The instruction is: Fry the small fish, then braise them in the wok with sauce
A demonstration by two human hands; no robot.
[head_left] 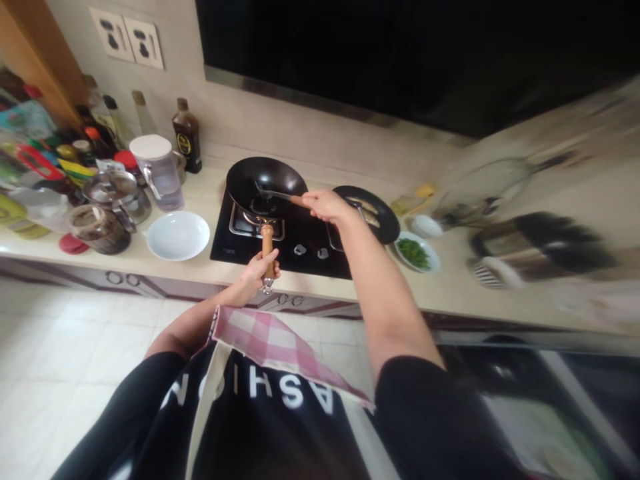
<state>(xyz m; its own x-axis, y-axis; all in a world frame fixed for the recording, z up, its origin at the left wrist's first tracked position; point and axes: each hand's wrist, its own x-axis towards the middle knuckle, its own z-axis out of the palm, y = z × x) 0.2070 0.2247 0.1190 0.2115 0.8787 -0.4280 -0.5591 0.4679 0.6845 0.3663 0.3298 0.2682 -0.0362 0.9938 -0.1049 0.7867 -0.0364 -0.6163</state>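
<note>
A dark wok [280,175] sits tilted over the left burner of the black gas stove [280,260]. My left hand [259,272] is wrapped round the wok's wooden handle [267,237]. Above the stove my right hand [326,205] grips the wooden handle of a spatula [280,195], whose metal end reaches down into the wok. A little shiny liquid seems to lie in the wok's bottom. Beside my right forearm, a black frying pan [387,223] on the right burner holds browned food, partly hidden by the arm; it may be fish.
On the left stand a white plate [178,248], a water pitcher [163,177], a dark sauce bottle [187,137] and several jars. To the right are a bowl of chopped greens [434,260], a small white bowl [427,227] and a blurred glass lid [485,187]. A dark range hood [400,60] hangs overhead.
</note>
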